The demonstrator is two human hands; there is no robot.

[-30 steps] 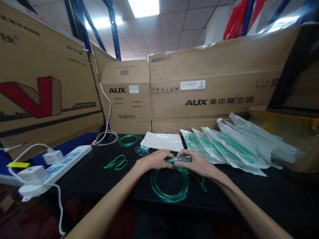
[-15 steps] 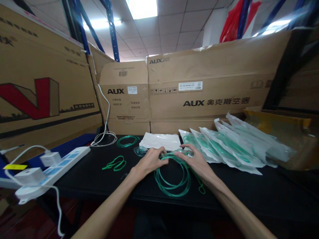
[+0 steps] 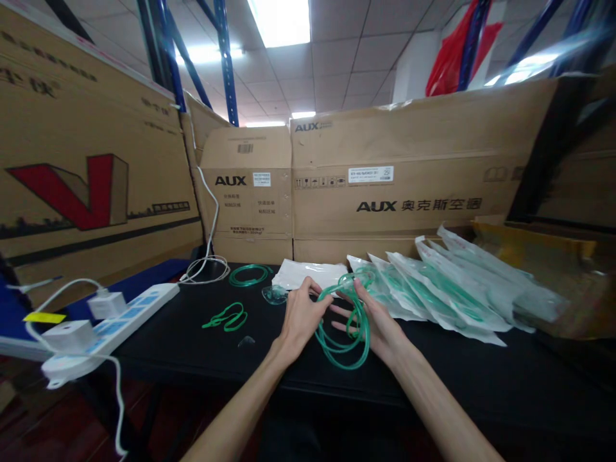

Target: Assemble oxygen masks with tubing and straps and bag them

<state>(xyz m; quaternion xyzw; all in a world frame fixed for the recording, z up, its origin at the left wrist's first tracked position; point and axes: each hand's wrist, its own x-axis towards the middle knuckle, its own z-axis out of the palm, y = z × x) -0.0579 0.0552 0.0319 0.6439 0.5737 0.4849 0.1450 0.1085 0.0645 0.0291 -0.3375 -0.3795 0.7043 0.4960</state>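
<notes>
A coil of green tubing (image 3: 347,343) is lifted off the black table (image 3: 192,346) between both my hands. My left hand (image 3: 301,317) pinches the coil's upper left side with its fingertips. My right hand (image 3: 373,321) has its fingers curled through the loops from the right. A clear mask piece (image 3: 275,294) lies just left of my left hand. A flat white pouch (image 3: 308,274) lies behind my hands.
Several sealed pouches with green tubing (image 3: 433,282) fan out at the right. Another tubing coil (image 3: 249,275) and a green strap (image 3: 226,317) lie at left, beside a white power strip (image 3: 110,324) with plugs. Cardboard boxes (image 3: 385,186) wall the back.
Both hands moved away from me and lifted the coil from flat on the table to nearly upright; the clear part they held together a second ago is no longer seen.
</notes>
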